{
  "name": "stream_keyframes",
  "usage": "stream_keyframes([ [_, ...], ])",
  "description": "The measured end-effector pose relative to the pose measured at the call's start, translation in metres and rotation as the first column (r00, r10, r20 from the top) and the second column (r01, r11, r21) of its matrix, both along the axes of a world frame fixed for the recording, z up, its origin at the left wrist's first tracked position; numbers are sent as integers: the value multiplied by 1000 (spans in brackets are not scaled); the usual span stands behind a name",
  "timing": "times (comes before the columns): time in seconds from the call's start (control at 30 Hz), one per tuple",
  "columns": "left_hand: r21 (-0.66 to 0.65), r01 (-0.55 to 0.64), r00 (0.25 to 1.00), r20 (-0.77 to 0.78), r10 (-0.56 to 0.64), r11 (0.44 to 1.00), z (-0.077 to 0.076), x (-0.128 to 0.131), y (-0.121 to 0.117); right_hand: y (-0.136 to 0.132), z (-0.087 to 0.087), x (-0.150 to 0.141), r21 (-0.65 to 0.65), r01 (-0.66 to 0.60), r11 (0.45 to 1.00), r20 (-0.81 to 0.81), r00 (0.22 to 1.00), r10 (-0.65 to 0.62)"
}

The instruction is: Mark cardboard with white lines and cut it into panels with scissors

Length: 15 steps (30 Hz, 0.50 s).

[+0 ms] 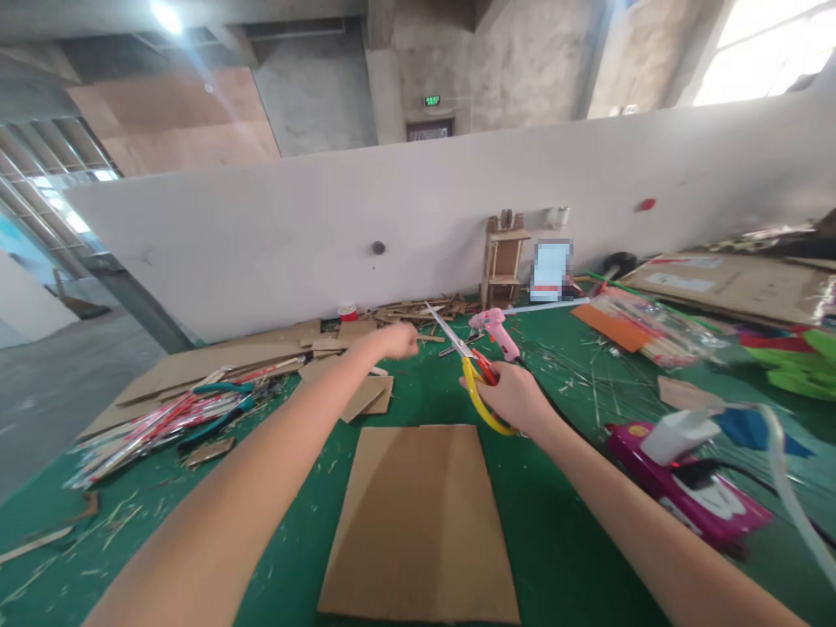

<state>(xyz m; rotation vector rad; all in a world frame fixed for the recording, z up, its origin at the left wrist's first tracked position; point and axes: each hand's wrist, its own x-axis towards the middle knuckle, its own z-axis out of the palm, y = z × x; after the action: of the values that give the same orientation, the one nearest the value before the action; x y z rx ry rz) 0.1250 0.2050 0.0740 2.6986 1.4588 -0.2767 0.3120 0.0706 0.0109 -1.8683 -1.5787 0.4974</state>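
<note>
My right hand (513, 396) is closed on the yellow-and-red handles of a pair of scissors (465, 364), whose blades point up and away to the left. My left hand (397, 340) reaches forward over the green mat with its fingers curled, close to the scissor tips; whether it holds anything I cannot make out. A flat cardboard sheet (418, 522) lies on the mat just in front of me, between my forearms. A pink glue gun (497, 329) rests just beyond the scissors.
Cardboard scraps (366, 396), packs of sticks (157, 422) and loose slivers lie at the left. A pink box with a white bottle (685, 479) sits at the right, with bagged sticks (653, 331) and a large flat box (731, 283) behind. A small cardboard model (504, 261) stands against the white wall.
</note>
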Motion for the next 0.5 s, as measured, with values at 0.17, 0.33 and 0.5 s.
stream_keyframes([
  [0.17, 193, -167, 979, 149, 139, 967, 18, -23, 41, 1, -5, -5, 51, 17, 999, 95, 995, -22],
  [0.33, 143, -99, 981, 181, 72, 985, -2, -36, -5, 2, -3, -5, 61, -9, 998, 161, 987, -1],
  [0.5, 137, -141, 981, 154, 119, 981, -20, -70, -72, 3, -5, 5, 91, -23, 996, 413, 911, -16],
])
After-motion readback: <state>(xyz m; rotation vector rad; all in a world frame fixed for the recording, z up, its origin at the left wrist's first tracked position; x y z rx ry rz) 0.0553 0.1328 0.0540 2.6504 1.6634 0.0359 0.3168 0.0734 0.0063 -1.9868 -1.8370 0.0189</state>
